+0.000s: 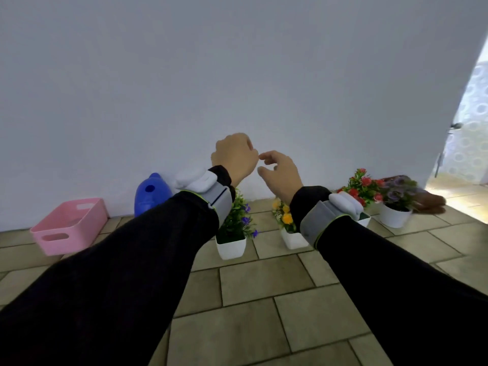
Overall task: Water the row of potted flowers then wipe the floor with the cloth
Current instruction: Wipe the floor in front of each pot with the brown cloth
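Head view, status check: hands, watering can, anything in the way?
Left hand fisted, right hand open, both empty. Blue watering can untouched by wall. Pots lined up, nothing blocking.

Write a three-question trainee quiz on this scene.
1. True or false: the left hand holds the blue watering can.
2. How many flower pots show? A) two B) four C) six
3. Fill in: the brown cloth lies behind the pot of ____ flowers.

Key: 1 false, both hands are raised and empty, right hand too. 2 B. 3 purple.
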`<state>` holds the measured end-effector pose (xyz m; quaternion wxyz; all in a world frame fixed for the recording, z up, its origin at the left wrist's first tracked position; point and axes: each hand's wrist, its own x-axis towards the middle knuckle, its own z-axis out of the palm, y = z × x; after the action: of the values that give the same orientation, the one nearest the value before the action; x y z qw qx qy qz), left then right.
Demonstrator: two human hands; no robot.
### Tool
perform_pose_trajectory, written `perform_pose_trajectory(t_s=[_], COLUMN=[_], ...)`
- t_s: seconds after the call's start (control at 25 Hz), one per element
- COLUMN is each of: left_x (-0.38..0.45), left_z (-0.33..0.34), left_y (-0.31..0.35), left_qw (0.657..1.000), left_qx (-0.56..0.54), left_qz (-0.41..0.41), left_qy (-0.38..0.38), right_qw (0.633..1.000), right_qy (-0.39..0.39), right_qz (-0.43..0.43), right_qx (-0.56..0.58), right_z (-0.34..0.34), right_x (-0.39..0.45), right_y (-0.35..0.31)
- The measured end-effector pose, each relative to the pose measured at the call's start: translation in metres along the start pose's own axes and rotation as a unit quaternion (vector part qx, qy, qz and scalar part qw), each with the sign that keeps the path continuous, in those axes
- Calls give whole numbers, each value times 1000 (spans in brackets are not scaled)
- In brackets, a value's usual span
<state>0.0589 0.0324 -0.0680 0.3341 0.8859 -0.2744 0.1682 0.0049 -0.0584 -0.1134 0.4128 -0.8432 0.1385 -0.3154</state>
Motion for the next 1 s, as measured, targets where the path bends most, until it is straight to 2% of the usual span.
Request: perform_pose_trajectory(t_s=[0.2, 0.36, 0.52, 0.68, 0.76, 0.84, 1.0], left_x=[-10, -29, -43, -57, -62, -60, -44], left_z=[45, 120, 210, 294, 325, 357, 414], left_y=[90, 184, 254, 271, 270, 270, 248], left_qw=[991, 968, 959, 927, 915, 906, 919], left_qx=[-67, -169, -207, -182, -169, -174, -182], left_qz=[86, 124, 52, -44, -100, -144, -250], left_qy=[-78, -136, -189, -325, -352, -357, -244], right_qw=[994, 988, 981, 964, 958, 955, 940], right_qy=[78, 131, 160, 169, 153, 102, -77], right_qz=[17, 41, 100, 203, 235, 257, 248], right_qx=[76, 69, 34, -25, -63, -105, -223], right_z=[-117, -194, -261, -301, -305, -308, -304], right_x=[7, 16, 40, 52, 54, 65, 88], right_y=[46, 126, 223, 313, 348, 380, 425])
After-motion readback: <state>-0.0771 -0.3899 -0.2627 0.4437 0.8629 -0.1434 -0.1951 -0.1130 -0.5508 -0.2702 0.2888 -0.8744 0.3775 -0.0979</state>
